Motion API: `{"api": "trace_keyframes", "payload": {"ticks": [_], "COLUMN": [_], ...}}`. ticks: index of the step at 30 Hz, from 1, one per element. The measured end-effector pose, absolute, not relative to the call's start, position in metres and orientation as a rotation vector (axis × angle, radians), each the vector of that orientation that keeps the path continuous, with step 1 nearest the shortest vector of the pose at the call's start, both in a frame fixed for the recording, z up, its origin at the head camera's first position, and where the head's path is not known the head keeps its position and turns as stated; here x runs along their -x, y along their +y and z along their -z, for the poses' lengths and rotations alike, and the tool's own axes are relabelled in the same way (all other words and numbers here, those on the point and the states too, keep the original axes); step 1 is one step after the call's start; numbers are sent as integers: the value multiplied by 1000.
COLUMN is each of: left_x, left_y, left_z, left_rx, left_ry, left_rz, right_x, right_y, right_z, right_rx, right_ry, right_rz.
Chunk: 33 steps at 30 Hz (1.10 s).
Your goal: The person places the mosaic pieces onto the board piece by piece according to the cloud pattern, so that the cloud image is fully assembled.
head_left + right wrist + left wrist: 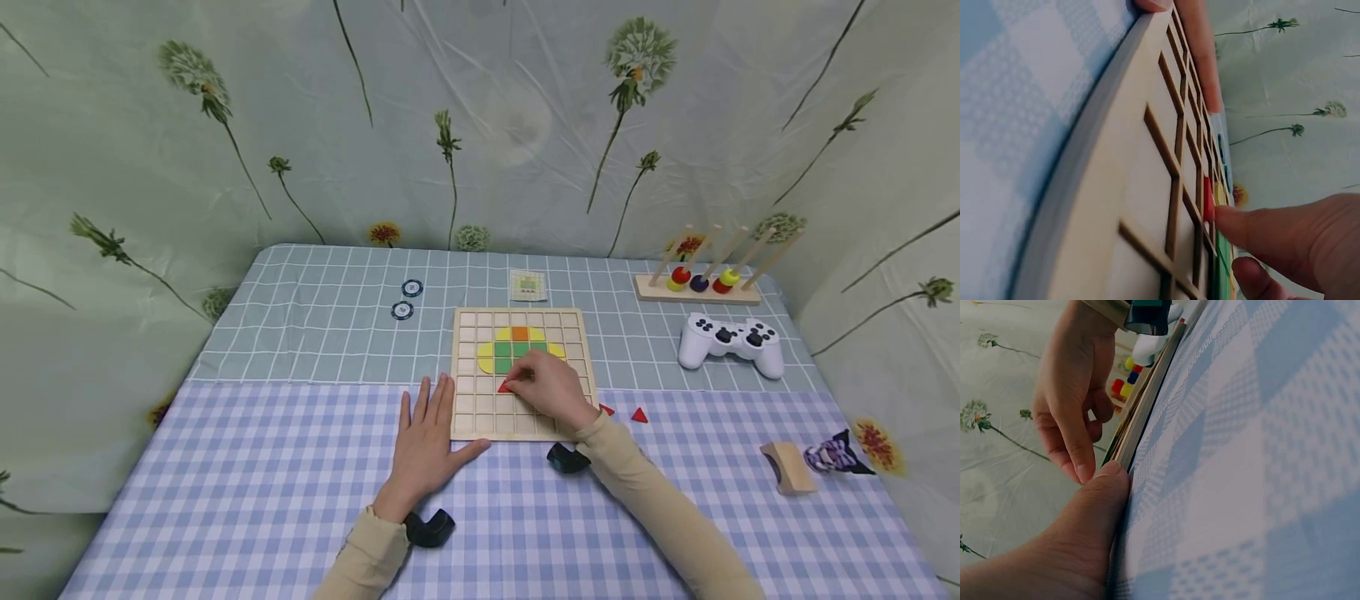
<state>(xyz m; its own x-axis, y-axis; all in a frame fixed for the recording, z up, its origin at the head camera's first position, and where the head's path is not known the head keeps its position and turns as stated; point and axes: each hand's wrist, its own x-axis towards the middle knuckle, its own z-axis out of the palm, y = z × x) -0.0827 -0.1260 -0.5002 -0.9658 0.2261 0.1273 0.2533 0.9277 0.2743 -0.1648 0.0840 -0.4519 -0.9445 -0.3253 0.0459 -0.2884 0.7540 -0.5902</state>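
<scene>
A wooden grid board (468, 410) lies on the table, holding green squares (502, 365), an orange square (520, 333) and rounded yellow pieces (486, 365). Below the green squares, my right hand (551, 385) pinches a red triangle (503, 387) between thumb and fingertips, down at the grid. In the right wrist view the red triangle (1209, 199) stands partly tilted at a cell. My left hand (426, 442) rests with straight, spread fingers at the board's near left corner; its thumb (1094, 506) touches the front edge. Two loose red triangles (639, 415) lie right of the board, one partly hidden.
A small pattern card (528, 285) lies behind the board, with two poker chips (402, 311) to its left. At right are a pegged stand with beads (697, 290), a white game controller (731, 342), a wooden arch block (789, 468) and a purple-black figure (836, 455).
</scene>
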Motion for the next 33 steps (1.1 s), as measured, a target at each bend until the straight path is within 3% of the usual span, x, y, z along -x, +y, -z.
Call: {"api": "trace_keyframes", "payload": {"ticks": [21, 33], "left_x": [83, 83], "left_y": [-125, -125], "left_z": [500, 500], "left_rx": [361, 368], "left_ry": [-3005, -3001], "left_rz": [453, 472], "right_x": [153, 145], "right_y": [202, 217], "right_z": [442, 449], "right_rx": [223, 220], "right_ry": [2744, 2649], "right_rz": [991, 923]}}
